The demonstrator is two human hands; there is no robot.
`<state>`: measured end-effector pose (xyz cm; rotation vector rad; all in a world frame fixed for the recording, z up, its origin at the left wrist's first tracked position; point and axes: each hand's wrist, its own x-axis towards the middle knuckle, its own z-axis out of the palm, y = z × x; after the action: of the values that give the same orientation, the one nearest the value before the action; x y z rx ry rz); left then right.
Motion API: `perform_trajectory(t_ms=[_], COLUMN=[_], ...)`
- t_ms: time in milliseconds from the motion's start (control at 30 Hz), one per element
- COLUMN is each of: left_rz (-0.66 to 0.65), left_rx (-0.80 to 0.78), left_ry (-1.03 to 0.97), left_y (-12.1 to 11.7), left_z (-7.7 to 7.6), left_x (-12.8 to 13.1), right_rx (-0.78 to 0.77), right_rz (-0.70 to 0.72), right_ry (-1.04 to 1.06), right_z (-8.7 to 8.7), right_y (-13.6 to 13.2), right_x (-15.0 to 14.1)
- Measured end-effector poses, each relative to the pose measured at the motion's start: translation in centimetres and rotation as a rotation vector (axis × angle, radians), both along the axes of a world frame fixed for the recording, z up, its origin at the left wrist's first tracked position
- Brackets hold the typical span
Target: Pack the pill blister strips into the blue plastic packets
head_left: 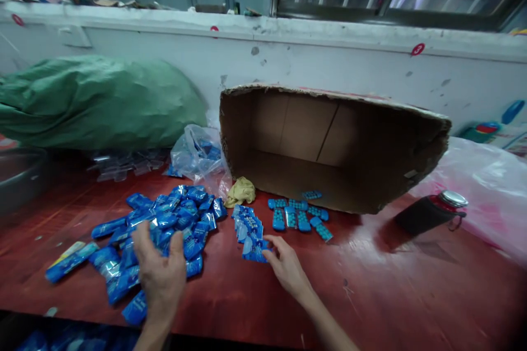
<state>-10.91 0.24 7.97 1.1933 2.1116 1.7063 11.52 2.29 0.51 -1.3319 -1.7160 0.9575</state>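
Observation:
My left hand [161,274] is over the near side of a heap of shiny blue packets [187,214], thumb and fingers apart, with nothing visible in it. Its fingers are slightly blurred. To the right, my right hand [290,271] pinches the edge of a flat blue packet [254,252] at the near end of a short overlapping row of similar packets [246,222]. Beyond that hand lie several small blue cases with teal dots [290,218], near the mouth of a cardboard box.
The cardboard box [304,126] lies on its side, opening toward me. A crumpled yellowish cloth [241,192] and a clear plastic bag [197,151] sit left of it. A dark bottle [428,213] stands right. A green sack [99,104] rests against the wall.

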Motion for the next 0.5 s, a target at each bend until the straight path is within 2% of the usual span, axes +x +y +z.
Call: perform_trajectory(t_ms=[67,167,333,433,500], left_rz=[-0.118,-0.362,-0.615,-0.612,-0.598], left_rx=[-0.005,-0.092,-0.211,-0.176,-0.179], left_ry=[-0.064,-0.321,-0.383,-0.423,-0.417], left_y=[-0.4,-0.9,-1.5,-1.4,-0.6], left_z=[-1.4,-4.2,-8.9,-9.8,-8.9], left_x=[1.9,4.8,7.5,7.5,7.1], right_rx=[0.075,0.121,0.145,0.151,0.155], right_rz=[-0.023,-0.042,-0.103,-0.087,-0.064], right_ry=[-0.161,-0.286,-0.448,-0.527,-0.561], right_z=[0.3,0.8,0.8,0.1,-0.5], right_y=[2.6,7.1,13.1,14.7,15.2], right_x=[-0.8,-2.3,-5.1,-6.2,-6.4])
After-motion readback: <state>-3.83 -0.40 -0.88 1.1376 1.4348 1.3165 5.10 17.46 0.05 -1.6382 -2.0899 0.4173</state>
